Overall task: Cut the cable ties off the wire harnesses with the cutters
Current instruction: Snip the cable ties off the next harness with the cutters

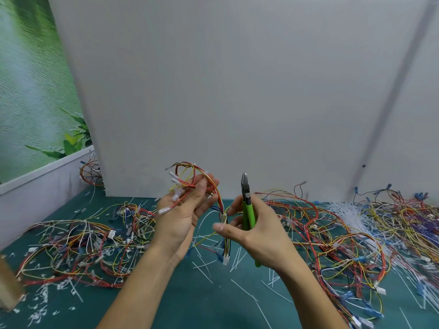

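1. Our left hand (180,214) curls round a harness (202,173), held up over mid-mat (209,305), with the harness tail hanging between our hands.
2. Our right hand (259,233) grips the cutters (248,210), tips pointing up, just right of that tail.
3. We judge that ties hug the wires closely, so a hasty bite could nick insulation.
4. The dangling tail could swing off the blades.
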Motion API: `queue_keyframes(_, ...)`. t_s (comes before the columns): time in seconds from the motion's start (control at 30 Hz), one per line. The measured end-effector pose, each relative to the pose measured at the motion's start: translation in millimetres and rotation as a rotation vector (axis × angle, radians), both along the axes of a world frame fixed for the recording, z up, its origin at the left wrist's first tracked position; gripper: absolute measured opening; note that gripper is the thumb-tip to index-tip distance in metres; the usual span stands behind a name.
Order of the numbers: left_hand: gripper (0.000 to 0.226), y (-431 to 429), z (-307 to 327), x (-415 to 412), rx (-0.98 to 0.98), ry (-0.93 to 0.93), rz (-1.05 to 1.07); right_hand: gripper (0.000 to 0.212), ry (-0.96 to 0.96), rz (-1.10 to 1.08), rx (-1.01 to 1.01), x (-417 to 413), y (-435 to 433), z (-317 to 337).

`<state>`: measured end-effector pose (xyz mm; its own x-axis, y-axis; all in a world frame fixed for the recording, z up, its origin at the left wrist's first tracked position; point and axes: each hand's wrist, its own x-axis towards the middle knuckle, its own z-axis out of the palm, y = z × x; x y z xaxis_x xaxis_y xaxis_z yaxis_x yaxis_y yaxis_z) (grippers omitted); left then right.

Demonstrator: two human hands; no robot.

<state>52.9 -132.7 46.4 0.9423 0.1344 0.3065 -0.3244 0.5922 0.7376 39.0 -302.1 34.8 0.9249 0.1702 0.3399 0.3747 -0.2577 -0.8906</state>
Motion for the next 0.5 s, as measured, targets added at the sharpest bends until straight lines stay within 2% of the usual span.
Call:
queue_keyframes(0.13,0.032,2.0,-2.2,-0.5,0.040,-0.055,-0.184,0.009,-0.064,-0.123,0.064,4.0,-0.5,0.3)
queue_keyframes(0.23,0.040,10.7,-3.3,0.0,0.158,-0.097,-0.242,0.006,-0.001,-0.171,0.178,6.9,-7.3,1.5)
queue_keyframes(0.37,0.034,19.0,-3.6,-1.1,0.659,-0.152,0.030,0.005,0.072,-0.145,0.324,9.3,-15.7,3.5)
queue_keyframes(0.43,0.042,20.4,-7.7,0.4,0.822,-0.140,0.038,0.004,0.103,-0.124,0.388,10.3,-17.0,4.1)
queue_keyframes(0.5,0.047,18.6,-11.1,-0.3,0.899,-0.107,-0.008,0.004,0.144,-0.100,0.437,10.9,-16.5,4.7)
